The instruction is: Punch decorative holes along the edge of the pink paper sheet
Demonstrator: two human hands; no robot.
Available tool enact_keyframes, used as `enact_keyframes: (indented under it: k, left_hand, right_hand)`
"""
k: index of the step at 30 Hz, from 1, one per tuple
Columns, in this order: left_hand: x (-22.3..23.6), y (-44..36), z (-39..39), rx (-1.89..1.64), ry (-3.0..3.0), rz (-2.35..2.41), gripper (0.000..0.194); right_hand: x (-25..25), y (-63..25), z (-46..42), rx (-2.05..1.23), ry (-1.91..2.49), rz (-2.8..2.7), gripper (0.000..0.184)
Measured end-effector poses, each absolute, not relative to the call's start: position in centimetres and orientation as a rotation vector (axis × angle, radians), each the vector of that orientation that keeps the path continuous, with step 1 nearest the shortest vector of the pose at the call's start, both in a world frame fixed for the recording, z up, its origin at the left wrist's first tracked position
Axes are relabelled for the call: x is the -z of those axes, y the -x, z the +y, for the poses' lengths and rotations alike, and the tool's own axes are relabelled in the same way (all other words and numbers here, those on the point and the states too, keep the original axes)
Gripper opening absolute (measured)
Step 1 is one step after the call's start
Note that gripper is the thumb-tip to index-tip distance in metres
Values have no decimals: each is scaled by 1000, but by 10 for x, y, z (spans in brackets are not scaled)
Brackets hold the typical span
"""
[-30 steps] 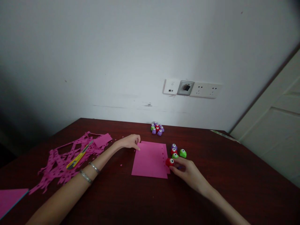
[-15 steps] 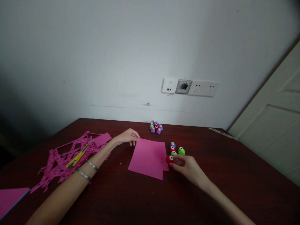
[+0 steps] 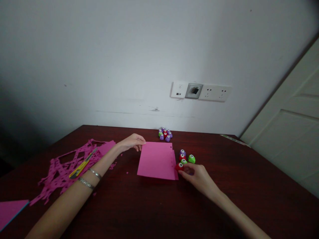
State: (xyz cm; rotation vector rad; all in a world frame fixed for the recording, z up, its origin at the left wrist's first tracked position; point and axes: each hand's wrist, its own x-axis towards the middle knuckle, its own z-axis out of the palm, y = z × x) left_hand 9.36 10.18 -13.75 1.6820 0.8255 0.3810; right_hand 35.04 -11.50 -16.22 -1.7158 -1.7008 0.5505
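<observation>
A pink sheet of paper (image 3: pixel 156 161) has its far left corner pinched in my left hand (image 3: pixel 132 142). It looks partly raised, with a small dark hole near its far right corner. Another pink sheet (image 3: pixel 176 166) shows beneath its right edge. My right hand (image 3: pixel 196 174) grips a small red one-eyed figure (image 3: pixel 179 166) with thumb and fingertips, right beside the paper's right edge. Just behind that hand stand a second red figure (image 3: pixel 182 157), a purple figure (image 3: pixel 182 152) and two green ones, the outer green figure (image 3: pixel 191 158) apart. Something purple is partly hidden under my right fingers.
At left, perforated pink paper scraps (image 3: pixel 54 172) lie under a yellow utility knife (image 3: pixel 81 167). Several one-eyed figures (image 3: pixel 164 134) cluster near the wall. A pink sheet with a blue edge (image 3: pixel 12 210) lies front left. Wall sockets (image 3: pixel 214 93) are above the dark table (image 3: pixel 139 209).
My left hand has shifted the pink sheet away from me and turned it slightly, so more of the lower sheet shows at the right. The red figure stays in my right hand.
</observation>
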Motion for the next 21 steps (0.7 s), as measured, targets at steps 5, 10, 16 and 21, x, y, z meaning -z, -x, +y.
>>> enact_keyframes:
  k: [5,10,16,21]
  left_hand:
    - [140,-94,103,-364,-1673,793,25]
    - [140,-93,103,-359,-1657,781,24]
    - [140,-96,100,-352,-1633,808,25]
    - [140,-96,98,-348,-1618,809,25]
  right_hand:
    - [161,-348,-116,-529,1756,-1699,25]
    - [164,-348,-115,-538,1738,-1703,25]
    - [162,-346,-116,-518,1760,-1722,23]
    - [158,-344,-118,-556,1719,-1732,22]
